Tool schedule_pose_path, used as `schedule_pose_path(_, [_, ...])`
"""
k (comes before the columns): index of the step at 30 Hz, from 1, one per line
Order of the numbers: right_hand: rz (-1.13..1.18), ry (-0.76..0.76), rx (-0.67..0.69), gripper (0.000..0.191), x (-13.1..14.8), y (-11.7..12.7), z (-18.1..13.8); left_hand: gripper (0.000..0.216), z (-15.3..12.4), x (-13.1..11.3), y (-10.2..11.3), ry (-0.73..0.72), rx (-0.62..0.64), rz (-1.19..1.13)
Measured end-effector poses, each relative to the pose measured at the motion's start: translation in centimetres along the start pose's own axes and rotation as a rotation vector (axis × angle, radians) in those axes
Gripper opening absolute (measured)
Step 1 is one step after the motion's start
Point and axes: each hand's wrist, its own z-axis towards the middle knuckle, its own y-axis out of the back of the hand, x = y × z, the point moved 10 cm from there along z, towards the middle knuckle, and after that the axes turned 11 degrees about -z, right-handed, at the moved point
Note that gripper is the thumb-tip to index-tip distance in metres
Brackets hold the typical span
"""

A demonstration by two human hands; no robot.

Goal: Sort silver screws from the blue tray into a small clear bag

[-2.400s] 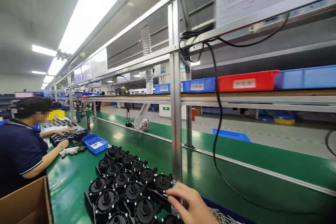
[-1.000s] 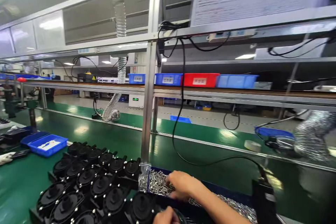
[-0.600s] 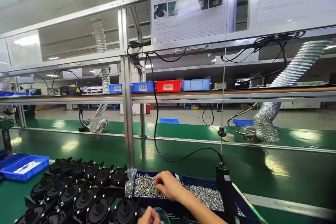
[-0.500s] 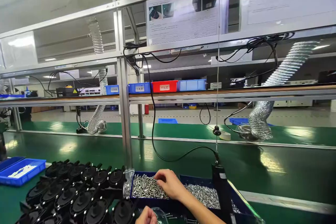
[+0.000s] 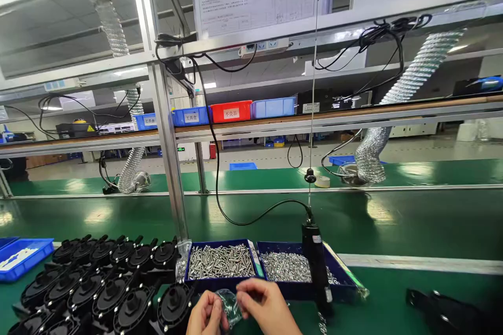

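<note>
My left hand (image 5: 207,315) is at the bottom centre, its thumb and fingers curled together; what they may hold is hidden. My right hand (image 5: 268,308) is close beside it with thumb and forefinger pinched; anything in the pinch is too small to make out. Between the hands is a crumpled or rounded clear plastic piece (image 5: 231,308); I cannot tell if either hand grips it. Just beyond is a blue bin of long metal screws (image 5: 222,261). A second blue bin holds small metal parts (image 5: 285,267). A black electric screwdriver (image 5: 316,267) hangs upright over the second bin.
Rows of round black housings (image 5: 131,306) stand at the left. A blue tray (image 5: 29,259) with white pieces is beyond them. A dark part (image 5: 444,310) lies at the right. A metal post (image 5: 168,152) rises behind the bins; a black cable (image 5: 218,183) loops to the screwdriver.
My right hand has come out of the screw bin and back toward my left hand. The view has shifted, and a dark part now shows at the lower right.
</note>
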Motion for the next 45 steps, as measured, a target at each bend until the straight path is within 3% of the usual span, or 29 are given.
schedule_pose_path(3, [0.082,-0.116,0.063,0.055,-4.0,-2.1,-2.1,0.071,-0.2,0.0,0.0,0.025,0.007,-0.002])
schedule_pose_path(6, [0.244,-0.144,0.068,0.059,-5.6,-3.1,-2.2,0.073,-0.4,0.2,0.0,0.059,0.016,0.005])
schedule_pose_path(10, [0.347,-0.145,0.04,0.057,-5.3,-3.0,-1.6,0.075,-0.7,0.7,0.1,0.132,-0.004,0.029])
schedule_pose_path(17, [0.254,-0.122,0.095,0.059,-4.4,-3.6,-2.1,0.074,-1.2,0.1,-0.3,0.194,0.001,0.013])
schedule_pose_path(26, [0.373,-0.161,0.108,0.06,-4.0,-3.3,-2.1,0.071,-1.1,-0.1,0.4,0.152,-0.055,-0.011])
schedule_pose_path(34, [0.305,-0.173,0.128,0.056,-5.0,-3.9,-2.1,0.071,-1.4,-1.1,0.6,0.107,-0.119,0.008])
schedule_pose_path(45, [0.287,-0.182,0.131,0.05,-4.6,-3.8,-2.3,0.072,-1.6,-2.7,-0.9,0.141,-0.037,0.083])
